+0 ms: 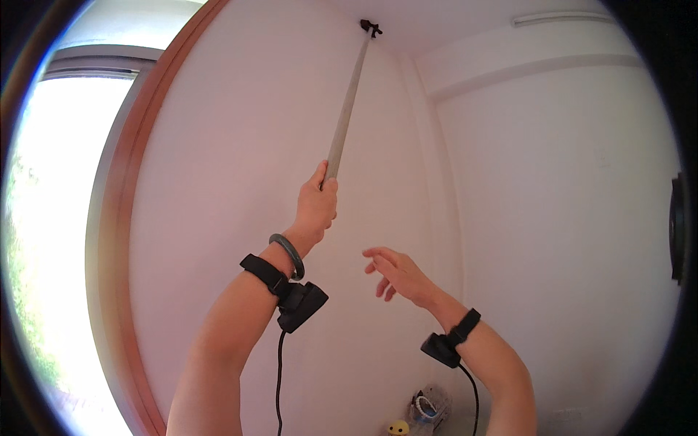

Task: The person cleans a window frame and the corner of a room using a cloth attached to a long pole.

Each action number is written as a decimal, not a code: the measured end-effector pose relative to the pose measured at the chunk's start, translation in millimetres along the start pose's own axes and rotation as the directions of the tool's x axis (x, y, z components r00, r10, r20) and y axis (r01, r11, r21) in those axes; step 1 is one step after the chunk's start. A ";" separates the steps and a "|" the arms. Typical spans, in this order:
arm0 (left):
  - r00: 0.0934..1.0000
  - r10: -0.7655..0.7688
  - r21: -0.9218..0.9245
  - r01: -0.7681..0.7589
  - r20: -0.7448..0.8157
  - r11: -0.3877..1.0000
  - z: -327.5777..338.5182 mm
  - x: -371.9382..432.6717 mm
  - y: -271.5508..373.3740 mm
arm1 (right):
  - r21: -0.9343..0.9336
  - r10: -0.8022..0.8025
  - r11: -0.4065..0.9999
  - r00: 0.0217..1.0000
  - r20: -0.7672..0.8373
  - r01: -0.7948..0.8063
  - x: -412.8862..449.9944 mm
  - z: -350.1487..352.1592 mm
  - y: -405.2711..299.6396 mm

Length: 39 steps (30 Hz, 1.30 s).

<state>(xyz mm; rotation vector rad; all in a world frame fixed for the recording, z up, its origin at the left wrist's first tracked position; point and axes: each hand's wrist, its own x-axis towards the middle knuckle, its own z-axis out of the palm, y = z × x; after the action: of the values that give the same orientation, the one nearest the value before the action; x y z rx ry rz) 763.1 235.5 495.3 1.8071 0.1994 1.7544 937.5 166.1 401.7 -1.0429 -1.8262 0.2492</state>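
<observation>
My left hand (317,204) grips the lower end of a long grey pole (344,120), raised and leaning slightly to the right. At the pole's far end a small dark fitting (371,27) is up where the wall meets the ceiling; whether it touches either surface, I cannot tell. Lower and to the right, my right hand (397,274) is in the air, apart from the pole, its fingers loosely bent and holding nothing. Each forearm carries a black strapped device with a cable. A dark bangle (290,255) circles my left wrist.
To the left is a bright window (71,218) beside an orange-brown wooden frame (121,245). White walls (545,191) meet in a corner ahead. A clear plastic bag of items (431,406) and a yellow round object with a face (398,428) sit low. At the right edge is a black object (676,229).
</observation>
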 end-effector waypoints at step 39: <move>0.956 -0.293 0.161 0.286 0.024 0.945 -26.7 55.3 -95.7 | 0.207 0.501 0.808 0.829 0.248 -0.551 -114.6 70.3 183.6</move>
<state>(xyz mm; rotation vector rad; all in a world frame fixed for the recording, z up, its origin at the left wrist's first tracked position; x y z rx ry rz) 772.6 348.8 492.1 1.8196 0.5683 1.5220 996.9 211.4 186.7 -1.3487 -1.5577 0.9373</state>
